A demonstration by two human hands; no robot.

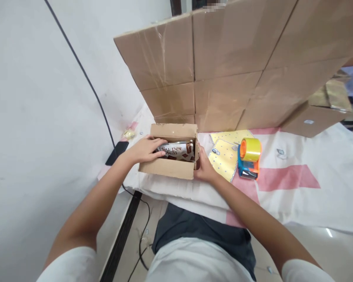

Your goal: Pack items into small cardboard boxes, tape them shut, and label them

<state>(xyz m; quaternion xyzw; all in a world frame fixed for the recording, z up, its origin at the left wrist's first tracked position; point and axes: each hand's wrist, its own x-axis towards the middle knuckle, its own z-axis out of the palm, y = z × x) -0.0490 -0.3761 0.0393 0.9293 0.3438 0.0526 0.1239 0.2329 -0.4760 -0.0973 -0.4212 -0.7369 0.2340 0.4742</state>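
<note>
A small cardboard box (166,170) stands on the cloth-covered table with its top flaps spread apart. Inside lies a white and brown packet (179,152) printed "Su-per Meal". My left hand (145,149) rests over the box's left end, its fingers stretched out onto the packet's left part. At the right end, my right hand (205,166) grips the box wall, with the thumb side up along the edge; some of its fingers are hidden. Close by on the right is a blue and orange tape dispenser (248,172) bearing a roll of yellow tape (251,150).
A tall cardboard partition (223,78) rises behind the box. Yellow dotted sheets (225,158) lie beside the dispenser. Another cardboard box (312,119) sits at the far right. To the left are a black phone-like object (117,152) and a cable (88,80) along the wall.
</note>
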